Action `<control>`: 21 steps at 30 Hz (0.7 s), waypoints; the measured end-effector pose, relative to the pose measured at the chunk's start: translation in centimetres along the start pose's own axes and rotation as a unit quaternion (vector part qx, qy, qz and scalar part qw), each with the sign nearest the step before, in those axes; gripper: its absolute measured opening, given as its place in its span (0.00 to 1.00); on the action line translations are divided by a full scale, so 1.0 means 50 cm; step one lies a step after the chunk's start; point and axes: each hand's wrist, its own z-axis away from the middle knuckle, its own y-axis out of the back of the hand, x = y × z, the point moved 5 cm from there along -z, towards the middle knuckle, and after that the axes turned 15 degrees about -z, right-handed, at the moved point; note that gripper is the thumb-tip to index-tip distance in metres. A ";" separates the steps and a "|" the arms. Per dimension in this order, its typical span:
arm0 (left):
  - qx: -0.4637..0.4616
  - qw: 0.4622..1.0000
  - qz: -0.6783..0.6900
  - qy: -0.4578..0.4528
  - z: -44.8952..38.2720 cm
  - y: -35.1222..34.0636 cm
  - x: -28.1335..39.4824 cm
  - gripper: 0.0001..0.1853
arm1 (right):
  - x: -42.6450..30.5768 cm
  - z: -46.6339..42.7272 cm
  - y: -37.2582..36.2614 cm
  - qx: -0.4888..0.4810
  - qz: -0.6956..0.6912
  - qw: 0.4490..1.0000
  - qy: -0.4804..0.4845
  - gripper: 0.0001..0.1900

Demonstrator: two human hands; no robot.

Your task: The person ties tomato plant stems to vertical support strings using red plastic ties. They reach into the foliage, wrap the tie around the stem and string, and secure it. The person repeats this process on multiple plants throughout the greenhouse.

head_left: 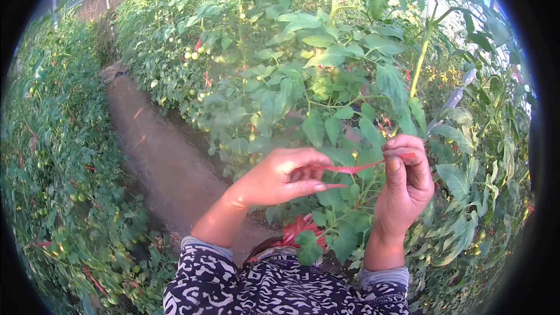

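Observation:
A thin red plastic strip (356, 169) stretches between my two hands in front of a tomato plant. My left hand (291, 177) is closed around one part of it, and a short end sticks out by the thumb. My right hand (404, 175) pinches the other part between thumb and fingers, with the tip showing past them. Just above the right hand rises a thick green tomato stem (421, 61). Tomato leaves (323, 127) hang behind and above the strip. At my waist lies a bunch of red strips (302, 232), partly hidden by a leaf.
A dirt path (170, 157) runs from my body to the upper left. A dense row of tomato plants (65, 170) with green fruit and red ties borders it on the left. Green tomatoes (192, 55) hang in the row ahead. More foliage (463, 210) is close on the right.

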 end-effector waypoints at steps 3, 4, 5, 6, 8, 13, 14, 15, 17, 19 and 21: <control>0.004 1.000 -0.015 -0.004 0.049 0.056 -0.056 0.17 | 0.064 0.034 -0.065 0.043 -0.050 0.998 -0.024 0.03; -0.002 1.000 0.007 0.014 0.067 0.071 -0.081 0.17 | 0.088 0.046 -0.089 0.051 -0.057 0.996 -0.043 0.03; -0.008 0.999 0.030 0.031 0.086 0.086 -0.104 0.17 | 0.113 0.056 -0.107 0.059 -0.064 0.994 -0.061 0.03; -0.031 0.993 0.070 0.087 0.105 0.098 -0.126 0.19 | 0.136 0.062 -0.120 0.056 -0.038 0.995 -0.074 0.03; 0.026 0.994 0.035 0.104 0.121 0.129 -0.139 0.20 | 0.187 0.070 -0.148 0.057 -0.043 0.992 -0.105 0.03; 0.173 0.978 -0.102 0.052 0.132 0.148 -0.161 0.19 | 0.275 0.089 -0.205 0.091 -0.051 0.980 -0.171 0.05; 0.195 0.975 -0.096 0.052 0.133 0.144 -0.163 0.18 | 0.287 0.095 -0.210 0.084 -0.042 0.982 -0.165 0.06; 0.208 0.970 -0.110 0.058 0.134 0.141 -0.166 0.17 | 0.299 0.101 -0.215 0.077 -0.038 0.981 -0.172 0.06; 0.232 0.960 -0.137 0.071 0.133 0.132 -0.168 0.16 | 0.312 0.110 -0.220 0.064 -0.030 0.980 -0.187 0.06; 0.247 0.952 -0.153 0.092 0.133 0.129 -0.174 0.13 | 0.317 0.115 -0.228 0.057 0.011 0.982 -0.180 0.06; 0.253 0.947 -0.167 0.105 0.132 0.127 -0.188 0.12 | 0.316 0.115 -0.231 0.034 0.048 0.984 -0.168 0.07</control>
